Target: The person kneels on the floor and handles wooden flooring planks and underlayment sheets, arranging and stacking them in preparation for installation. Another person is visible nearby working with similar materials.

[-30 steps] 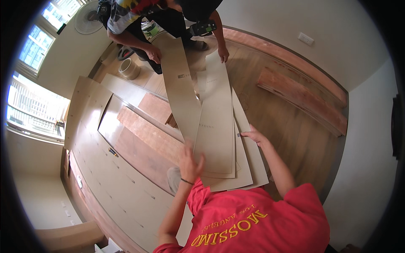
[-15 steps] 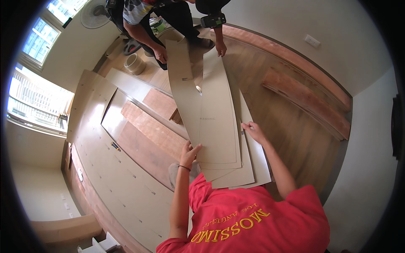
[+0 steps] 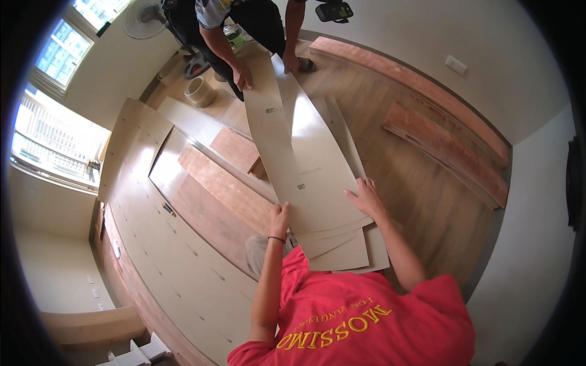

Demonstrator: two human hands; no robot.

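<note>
Long, thin beige board sheets (image 3: 323, 194) stretch away from me in overlapping strips. My left hand (image 3: 280, 221) grips their left edge near the close end, thumb on top. At the right edge, my right hand (image 3: 366, 200) pinches the top sheet, its fingertips partly out of sight. More beige sheets (image 3: 342, 256) lie beneath, their near ends fanned out by my red shirt. Opposite me, a person's hand (image 3: 243, 78) holds the far left strip, and that person's other hand (image 3: 290, 63) holds the far end of the other strip.
To the left, beige sheeting (image 3: 201, 262) covers the floor, with a yellow-and-black cutter (image 3: 168, 209) on it. Reddish wood boards (image 3: 226, 177) lie beside it. More stacked boards (image 3: 439, 149) line the right wall. A tape roll (image 3: 199, 91) and a fan (image 3: 144, 19) stand farther back.
The far ends of the two strips have come closer together, and the top sheet has shifted right at my end. My right hand has gone from a lower sheet's edge to the top sheet's edge.
</note>
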